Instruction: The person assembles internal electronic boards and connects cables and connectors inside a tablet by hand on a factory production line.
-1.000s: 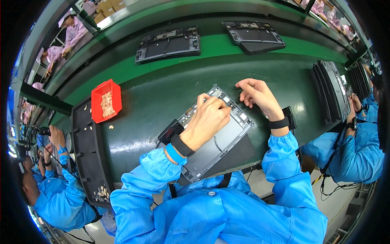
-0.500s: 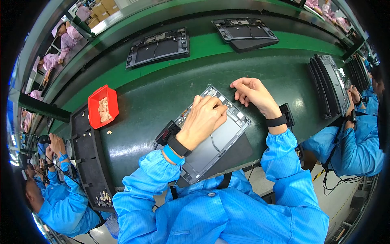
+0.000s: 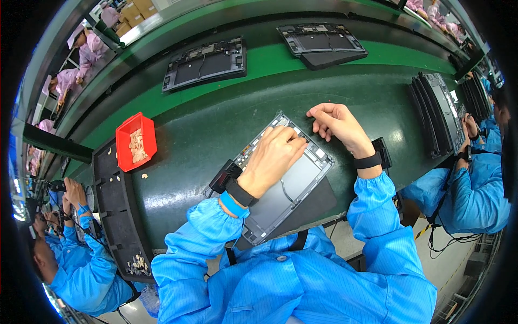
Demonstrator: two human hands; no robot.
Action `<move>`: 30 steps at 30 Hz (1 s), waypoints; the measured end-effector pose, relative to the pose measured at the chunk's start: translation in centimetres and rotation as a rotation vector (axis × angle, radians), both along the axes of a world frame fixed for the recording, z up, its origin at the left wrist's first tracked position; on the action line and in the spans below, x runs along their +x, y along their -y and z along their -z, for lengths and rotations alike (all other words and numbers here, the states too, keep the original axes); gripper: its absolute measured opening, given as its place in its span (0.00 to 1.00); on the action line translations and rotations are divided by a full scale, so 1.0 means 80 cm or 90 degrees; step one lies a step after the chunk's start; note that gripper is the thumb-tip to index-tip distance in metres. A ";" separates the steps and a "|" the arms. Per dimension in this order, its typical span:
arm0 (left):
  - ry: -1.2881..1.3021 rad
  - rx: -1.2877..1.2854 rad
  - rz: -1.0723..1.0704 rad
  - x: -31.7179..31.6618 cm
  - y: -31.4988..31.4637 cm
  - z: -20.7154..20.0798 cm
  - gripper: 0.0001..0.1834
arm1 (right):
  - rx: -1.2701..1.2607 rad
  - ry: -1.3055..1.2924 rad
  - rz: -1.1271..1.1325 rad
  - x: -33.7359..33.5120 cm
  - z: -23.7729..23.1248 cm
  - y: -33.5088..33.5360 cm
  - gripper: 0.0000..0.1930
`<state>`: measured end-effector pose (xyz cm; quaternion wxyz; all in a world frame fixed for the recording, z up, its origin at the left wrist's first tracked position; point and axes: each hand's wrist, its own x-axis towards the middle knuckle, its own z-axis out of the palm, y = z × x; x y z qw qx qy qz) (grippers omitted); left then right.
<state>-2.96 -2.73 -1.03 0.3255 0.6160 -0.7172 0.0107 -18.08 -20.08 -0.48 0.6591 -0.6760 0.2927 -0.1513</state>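
Note:
An opened grey tablet housing (image 3: 280,197), with its circuit parts bare along the top edge and a dark cable across it, lies aslant in front of me. My left hand (image 3: 273,157) is over its upper part, fingers bent down and together; their tips and anything between them are hidden. Just off the housing's top right corner hovers my right hand (image 3: 338,124). Its thumb and forefinger are pinched together and the other fingers curled; whatever the pinch holds is too small to make out. Under the housing a dark flat sheet (image 3: 318,202) sticks out.
At left, a red bin (image 3: 152,148) of small tan pieces stands by a black compartment tray (image 3: 116,210). Two open tablets (image 3: 208,65) (image 3: 324,40) rest on the green belt (image 3: 259,67). Stacked dark panels (image 3: 431,116) stand at right, beside a co-worker's blue sleeve (image 3: 472,186).
My left hand has shifted slightly right and up across the housing. Both tablets on the belt have slid a little to the left. My right hand has stayed nearly still.

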 end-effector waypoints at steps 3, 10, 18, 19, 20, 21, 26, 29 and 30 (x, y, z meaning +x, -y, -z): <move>-0.001 -0.017 0.005 -0.001 0.001 0.003 0.07 | -0.004 -0.021 -0.005 0.001 -0.004 -0.003 0.12; 0.065 0.042 -0.086 -0.015 -0.012 -0.012 0.15 | -0.018 -0.016 -0.014 -0.001 0.002 -0.006 0.12; 0.087 0.147 -0.071 -0.066 -0.070 0.003 0.61 | -0.482 -0.214 0.118 -0.018 -0.003 -0.088 0.20; 0.085 0.147 -0.073 -0.066 -0.073 0.008 0.61 | -0.515 -0.240 0.145 -0.019 -0.009 -0.100 0.20; 0.085 0.153 -0.065 -0.065 -0.073 0.010 0.59 | -0.516 -0.241 0.143 -0.018 -0.005 -0.101 0.20; 0.088 0.153 -0.060 -0.063 -0.073 0.006 0.57 | -0.585 -0.234 0.142 -0.014 0.000 -0.100 0.19; 0.090 0.128 -0.051 -0.066 -0.078 0.018 0.46 | -0.617 -0.220 0.084 -0.016 0.004 -0.099 0.17; 0.069 0.080 -0.027 -0.073 -0.092 0.006 0.43 | -0.486 -0.165 0.105 -0.037 -0.003 -0.113 0.16; 0.066 0.076 -0.015 -0.075 -0.100 -0.002 0.42 | -0.404 -0.189 0.086 -0.043 -0.018 -0.122 0.15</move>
